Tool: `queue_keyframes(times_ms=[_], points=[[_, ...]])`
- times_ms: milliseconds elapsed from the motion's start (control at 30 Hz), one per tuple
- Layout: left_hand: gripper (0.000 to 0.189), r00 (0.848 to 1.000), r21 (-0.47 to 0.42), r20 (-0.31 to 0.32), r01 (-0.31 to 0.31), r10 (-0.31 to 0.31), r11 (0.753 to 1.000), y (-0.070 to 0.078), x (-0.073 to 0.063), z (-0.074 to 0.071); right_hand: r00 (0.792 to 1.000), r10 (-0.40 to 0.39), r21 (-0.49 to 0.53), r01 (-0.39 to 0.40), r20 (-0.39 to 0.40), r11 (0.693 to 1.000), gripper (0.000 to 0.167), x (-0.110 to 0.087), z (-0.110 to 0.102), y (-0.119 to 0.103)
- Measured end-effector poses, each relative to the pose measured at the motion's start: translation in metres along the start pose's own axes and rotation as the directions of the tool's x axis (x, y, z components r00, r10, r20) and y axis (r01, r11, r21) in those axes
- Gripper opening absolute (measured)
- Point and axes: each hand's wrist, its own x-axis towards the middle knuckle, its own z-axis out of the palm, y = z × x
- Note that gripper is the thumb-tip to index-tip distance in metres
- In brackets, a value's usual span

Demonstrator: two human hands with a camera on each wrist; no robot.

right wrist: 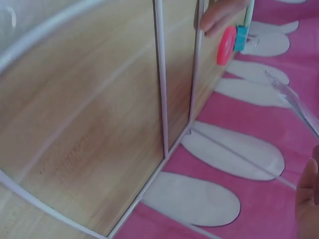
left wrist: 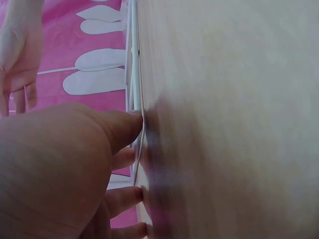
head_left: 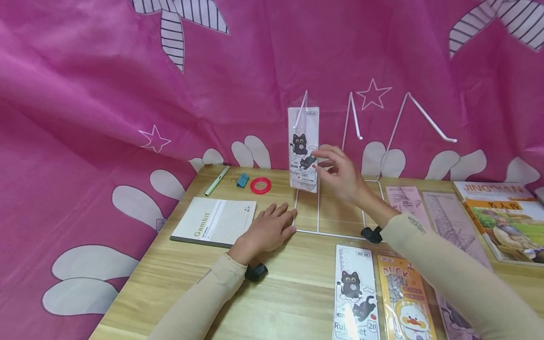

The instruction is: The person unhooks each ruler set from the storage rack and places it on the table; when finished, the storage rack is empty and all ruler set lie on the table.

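A ruler set [head_left: 303, 141] in clear packaging, printed with black cats, hangs from the left hook of a white wire rack [head_left: 329, 234]. My right hand [head_left: 344, 177] is at its lower right edge, thumb and index finger apart, fingertips overlapping the edge in the head view. Seen from the right wrist, the thin clear package [right wrist: 294, 102] stands just beyond the fingers [right wrist: 308, 196]. My left hand [head_left: 272, 227] rests on the table with fingers spread, beside the rack's front left corner. The left wrist view shows its thumb [left wrist: 124, 127] against the base wire.
Another cat ruler set [head_left: 356, 293] and an orange duck packet [head_left: 405, 297] lie in front. Pink packets [head_left: 408, 200] and a book [head_left: 501, 217] lie at right. A notebook [head_left: 216, 219], pen [head_left: 217, 181], blue binder clip [head_left: 242, 180] and red tape roll [head_left: 260, 185] lie at left.
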Motion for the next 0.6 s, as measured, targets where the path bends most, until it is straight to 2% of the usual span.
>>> queue_keyframes(times_ms=[100, 333, 600], points=[[0.056, 1.000, 0.001, 0.001, 0.001, -0.001, 1.000, 0.000, 0.001, 0.000, 1.000, -0.021, -0.017, 0.021, -0.009, 1.000, 0.036, -0.006, 0.001, -0.005], [0.056, 1.000, -0.001, 0.000, 0.005, -0.005, 1.000, 0.001, 0.000, 0.000, 0.996, -0.077, 0.025, 0.078, -0.044, 0.997, 0.032, -0.021, 0.003, -0.024], [0.056, 1.000, -0.016, -0.014, -0.002, 0.002, 1.000, 0.002, 0.000, -0.001, 0.992, -0.121, 0.075, 0.123, -0.035, 0.990, 0.038, -0.040, 0.003, -0.041]])
